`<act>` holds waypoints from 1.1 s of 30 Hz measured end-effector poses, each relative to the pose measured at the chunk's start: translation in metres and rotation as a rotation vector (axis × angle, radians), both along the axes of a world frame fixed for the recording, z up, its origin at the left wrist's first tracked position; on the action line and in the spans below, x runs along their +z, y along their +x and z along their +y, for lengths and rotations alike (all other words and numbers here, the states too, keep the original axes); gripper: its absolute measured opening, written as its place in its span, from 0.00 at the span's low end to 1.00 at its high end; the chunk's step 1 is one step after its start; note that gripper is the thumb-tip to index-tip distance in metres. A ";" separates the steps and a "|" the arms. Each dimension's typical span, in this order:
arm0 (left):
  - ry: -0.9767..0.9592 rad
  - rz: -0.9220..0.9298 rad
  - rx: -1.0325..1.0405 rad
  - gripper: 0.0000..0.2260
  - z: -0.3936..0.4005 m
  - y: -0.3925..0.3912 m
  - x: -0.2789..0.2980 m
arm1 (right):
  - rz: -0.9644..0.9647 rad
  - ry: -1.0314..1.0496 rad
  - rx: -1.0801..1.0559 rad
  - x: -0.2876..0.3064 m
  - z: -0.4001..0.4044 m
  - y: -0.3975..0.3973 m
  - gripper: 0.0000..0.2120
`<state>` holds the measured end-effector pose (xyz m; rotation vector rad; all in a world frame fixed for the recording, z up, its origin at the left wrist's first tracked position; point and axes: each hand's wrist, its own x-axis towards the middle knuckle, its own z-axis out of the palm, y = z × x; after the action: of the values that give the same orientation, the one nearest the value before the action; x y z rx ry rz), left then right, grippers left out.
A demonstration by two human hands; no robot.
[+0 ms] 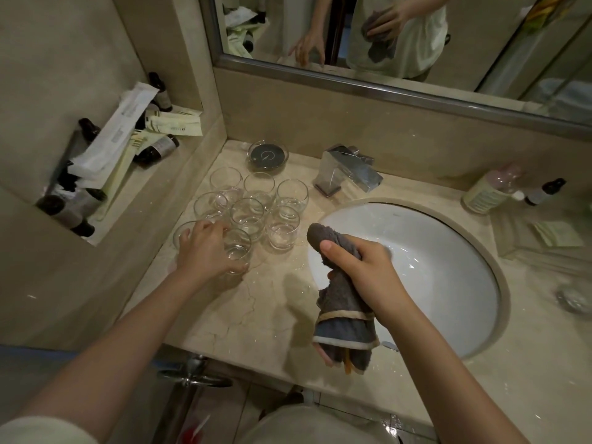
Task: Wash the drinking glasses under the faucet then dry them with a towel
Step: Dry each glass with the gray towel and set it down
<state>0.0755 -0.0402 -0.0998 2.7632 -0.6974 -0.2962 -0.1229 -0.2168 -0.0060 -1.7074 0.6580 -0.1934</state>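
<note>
Just under the left hand (205, 248), a glass (235, 251) upright on the counter (243, 309), mouth up, long axis vertical. Fingers draped over the rim from above and curled down its near side, thumb hidden behind, so a loose top grip by the look of it, though how firm cannot be told. Off to the right of that grip, well apart and over the sink's (432, 267) near edge: right hand (362, 270) wrapped tight round a bunched grey towel (342, 299), one end poking past the thumb, the rest hanging below the fist. Beyond the left fingers, more glasses (256, 203) clustered, touching or nearly so. Faucet (349, 171) further back, no stream visible. Left hand plainly the nearer; likely next a straight lift, then across rightward to meet the towel. Tight neighbours, so risk of a clink.
</note>
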 end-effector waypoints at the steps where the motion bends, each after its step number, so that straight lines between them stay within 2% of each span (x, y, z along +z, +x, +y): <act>1: -0.004 -0.001 0.002 0.39 0.000 0.001 -0.001 | -0.002 0.000 -0.003 0.000 0.000 0.000 0.17; 10: -0.124 0.118 0.035 0.40 0.003 0.008 -0.017 | 0.011 -0.006 -0.018 -0.006 0.001 -0.002 0.15; 20: -0.182 0.089 -0.018 0.33 0.005 0.010 -0.021 | 0.040 0.023 -0.006 -0.015 0.004 -0.004 0.15; 29: -0.206 0.104 0.032 0.37 0.002 0.006 -0.023 | 0.024 0.020 0.032 -0.022 0.006 -0.005 0.26; 33: -0.194 0.118 0.040 0.39 0.001 0.004 -0.021 | 0.002 0.042 0.032 -0.025 0.008 -0.005 0.24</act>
<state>0.0792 -0.0388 -0.1208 2.5498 -0.6061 -0.3595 -0.1281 -0.2088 -0.0314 -1.6770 0.6313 -0.1542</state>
